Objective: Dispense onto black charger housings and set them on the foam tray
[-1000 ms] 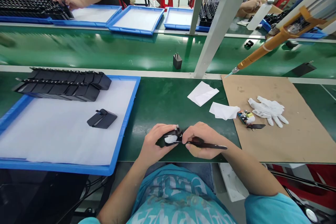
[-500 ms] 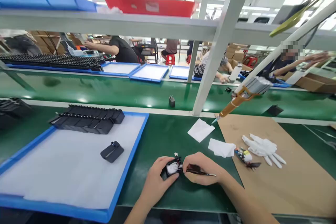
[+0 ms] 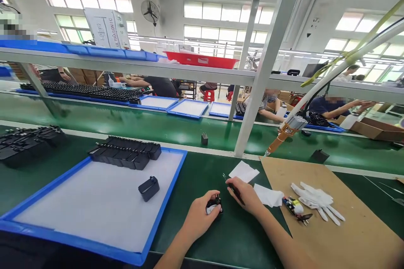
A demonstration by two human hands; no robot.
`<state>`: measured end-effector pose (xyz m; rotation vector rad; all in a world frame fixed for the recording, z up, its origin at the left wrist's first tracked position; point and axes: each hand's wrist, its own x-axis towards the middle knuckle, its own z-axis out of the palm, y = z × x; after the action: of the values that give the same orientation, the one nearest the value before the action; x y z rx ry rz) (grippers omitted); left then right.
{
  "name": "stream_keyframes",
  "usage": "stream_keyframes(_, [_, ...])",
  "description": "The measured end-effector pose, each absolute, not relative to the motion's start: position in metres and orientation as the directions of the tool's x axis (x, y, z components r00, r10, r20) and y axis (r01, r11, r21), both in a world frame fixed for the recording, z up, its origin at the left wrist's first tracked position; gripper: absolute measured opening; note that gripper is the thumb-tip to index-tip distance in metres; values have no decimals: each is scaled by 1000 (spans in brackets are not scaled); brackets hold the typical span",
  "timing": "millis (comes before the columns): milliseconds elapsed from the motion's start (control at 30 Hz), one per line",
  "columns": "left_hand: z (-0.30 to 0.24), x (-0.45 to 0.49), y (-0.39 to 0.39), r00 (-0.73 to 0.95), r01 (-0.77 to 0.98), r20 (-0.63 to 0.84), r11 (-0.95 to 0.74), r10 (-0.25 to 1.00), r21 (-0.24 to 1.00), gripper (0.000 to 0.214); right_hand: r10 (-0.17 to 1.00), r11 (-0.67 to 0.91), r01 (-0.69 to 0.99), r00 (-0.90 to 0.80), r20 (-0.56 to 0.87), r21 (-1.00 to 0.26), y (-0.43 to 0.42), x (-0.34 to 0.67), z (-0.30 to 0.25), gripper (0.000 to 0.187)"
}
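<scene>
My left hand (image 3: 199, 214) is closed round a small black charger housing (image 3: 214, 206) with a white part inside, held just above the green bench. My right hand (image 3: 245, 195) pinches thin black tweezers (image 3: 232, 185), whose tips point up and away from the housing. The two hands sit close together at the bench's near edge. A blue tray (image 3: 164, 214) with a white liner lies to the left; one loose black housing (image 3: 149, 188) rests on it, and two rows of black housings (image 3: 126, 152) stand at its far end.
White paper slips (image 3: 243, 172) and a brown cardboard mat (image 3: 334, 235) lie to the right, with white gloves (image 3: 315, 199) and a small circuit part (image 3: 294, 207) on it. An orange dispenser nozzle (image 3: 279, 139) hangs over the mat. A black plug (image 3: 204, 138) stands on the conveyor. Other people work beyond.
The head camera tilted upward, bringing the shelves and ceiling into view. My right hand lifted the tweezers off the housing and swung their tips upward. My left hand kept hold of the housing.
</scene>
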<state>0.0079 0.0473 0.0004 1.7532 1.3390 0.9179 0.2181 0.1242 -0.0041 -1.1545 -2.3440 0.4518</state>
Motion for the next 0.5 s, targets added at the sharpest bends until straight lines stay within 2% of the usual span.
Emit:
stream_keyframes(100, [-5,9,49,234,515,206,-301,950,802,36,780,622,681,-584,227,-385,123,215,-11,24])
stream_keyframes(233, [-8,7,49,286,579,301,-414,910,703,42,757,652,687,-613,225,-321,126,213,-19,30])
stream_keyframes(300, [-6,8,49,315,567,344,-466,884,679,43,758,652,691,-608,236,-312,128,213,-23,33])
stream_keyframes(400, [-5,10,49,309,532,443,-539,841,653,28,768,641,697,-593,244,-322,130,213,-27,36])
stream_keyframes(500, [-10,14,49,288,526,552,-611,782,592,27,792,611,707,-548,269,-357,130,214,-30,42])
